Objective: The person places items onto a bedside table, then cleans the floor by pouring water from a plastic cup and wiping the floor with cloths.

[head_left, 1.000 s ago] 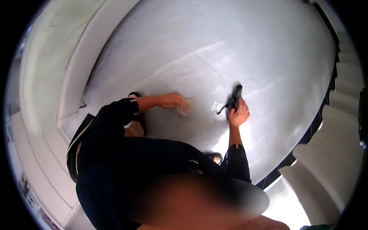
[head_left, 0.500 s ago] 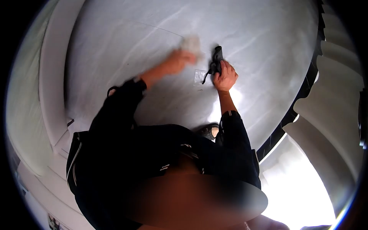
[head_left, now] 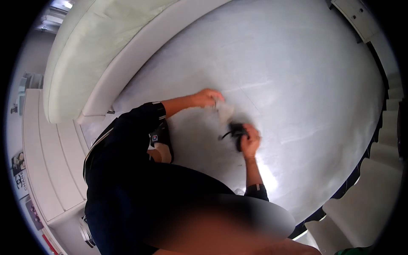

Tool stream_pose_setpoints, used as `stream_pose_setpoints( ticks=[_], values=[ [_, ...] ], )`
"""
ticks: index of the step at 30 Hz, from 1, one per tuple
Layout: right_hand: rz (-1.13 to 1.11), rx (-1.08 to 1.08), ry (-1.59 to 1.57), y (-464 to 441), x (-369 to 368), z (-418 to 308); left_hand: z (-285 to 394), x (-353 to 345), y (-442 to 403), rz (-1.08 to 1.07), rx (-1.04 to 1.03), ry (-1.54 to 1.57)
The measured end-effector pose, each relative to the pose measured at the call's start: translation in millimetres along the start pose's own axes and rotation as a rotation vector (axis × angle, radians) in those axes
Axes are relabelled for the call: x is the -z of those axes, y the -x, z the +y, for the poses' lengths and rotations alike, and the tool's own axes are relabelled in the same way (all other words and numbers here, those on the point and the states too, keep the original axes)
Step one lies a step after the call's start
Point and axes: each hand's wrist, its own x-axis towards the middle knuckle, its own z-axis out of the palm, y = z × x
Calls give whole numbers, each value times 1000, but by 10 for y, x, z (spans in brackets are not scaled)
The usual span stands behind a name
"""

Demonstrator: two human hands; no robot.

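My left hand [head_left: 207, 97] is closed on a pale, thin cloth or tissue [head_left: 225, 111], which hangs blurred from the fingers above the grey floor [head_left: 297, 85]. My right hand [head_left: 251, 140] grips a small black object [head_left: 236, 131] with a short strap or cord sticking out to its left. The pale piece is just up and left of the black object. Motion blur hides the exact shape of both things.
A bed with a pale green mattress [head_left: 97, 46] and a light frame stands at the upper left. Beside it is a white drawer unit [head_left: 53, 153]. Grey curtains [head_left: 357, 191] hang on the right, and a small white cabinet [head_left: 355, 19] is at the upper right.
The black object has been turned and drawn closer by my right hand. My left hand has swung about with the pale piece. The clear packet on the floor no longer shows, and the view has shifted.
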Motion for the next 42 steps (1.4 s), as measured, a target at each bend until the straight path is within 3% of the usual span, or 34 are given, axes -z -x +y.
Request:
stream_pose_setpoints(
  ticks=[1, 4, 7, 9, 12, 16, 17, 19, 20, 21, 22, 23, 25, 28, 31, 42],
  values=[
    [50, 35, 136, -216, 88, 91, 143, 218, -45, 149, 24, -37],
    [160, -103, 703, -646, 5, 411, -99, 474, -714, 792, -686, -489],
    [178, -68, 816, -721, -117, 418, 68, 456, -1406, 777, -764, -511],
    [167, -84, 843, -738, -221, 418, 409, 365, -1662, 731, -608, -790],
    [177, -105, 875, -776, -198, 472, 550, 357, -2452, 594, -803, -1034],
    [169, -108, 914, -811, -211, 524, 736, 764, -3376, 605, -850, -1218],
    [177, -95, 910, -803, -203, 553, 818, 952, -3551, 634, -841, -1325],
    [179, -70, 906, -777, -206, 607, 857, 1489, -3838, 916, -804, -1475],
    [162, -84, 906, -761, -211, 628, 769, 1831, -3982, 973, -743, -1455],
    [148, -94, 907, -766, -203, 619, 617, 2228, -4130, 1161, -715, -1380],
    [139, -105, 903, -789, -200, 582, 505, 2559, -4072, 1248, -568, -1302],
    [140, -113, 893, -805, -202, 530, -18, 3120, -4317, 1202, -400, -1363],
    [135, -140, 888, -791, -188, 524, -339, 3844, -3738, 1447, -760, -1427],
    [138, -169, 895, -786, -211, 553, -959, 4324, -2619, 1388, -545, -1260],
    [148, -174, 915, -747, -232, 626, -1583, 4331, -1659, 1306, -311, -1129],
    [216, -107, 924, -686, -278, 704, -3211, 3246, 1045, 1165, 94, -725]
  ],
)
